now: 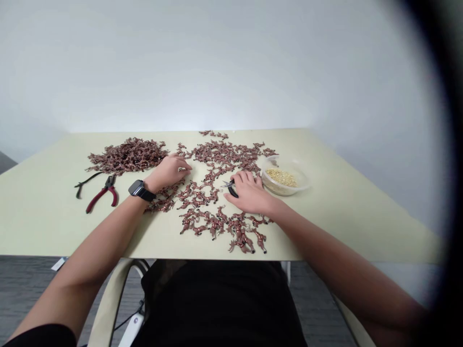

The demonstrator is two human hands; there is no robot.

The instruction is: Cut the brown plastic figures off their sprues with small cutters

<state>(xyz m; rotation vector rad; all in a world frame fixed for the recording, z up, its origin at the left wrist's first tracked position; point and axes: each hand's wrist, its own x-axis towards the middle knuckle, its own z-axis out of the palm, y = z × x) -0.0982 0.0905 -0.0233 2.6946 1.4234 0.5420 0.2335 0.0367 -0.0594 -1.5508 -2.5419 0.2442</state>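
Many small brown reindeer-shaped figures (197, 195) are spread over the middle of the pale table. Between them and the big heap at the left is my left hand (170, 172), its fingers curled together; whatever they may pinch is too small to make out. My right hand (249, 192) rests low over the table with its fingers bent round small black-handled pliers (232, 190), whose metal tips point left. Just right of that hand stands a clear round bowl (304, 183) holding small gold-coloured pieces (282, 177).
A dense heap of brown figures (128, 155) lies at the back left. In front of it are red-handled pliers (102, 194) and a dark tool (87, 184). The table's front edge (217, 259) runs close to my body, and a wall (188, 67) rises behind.
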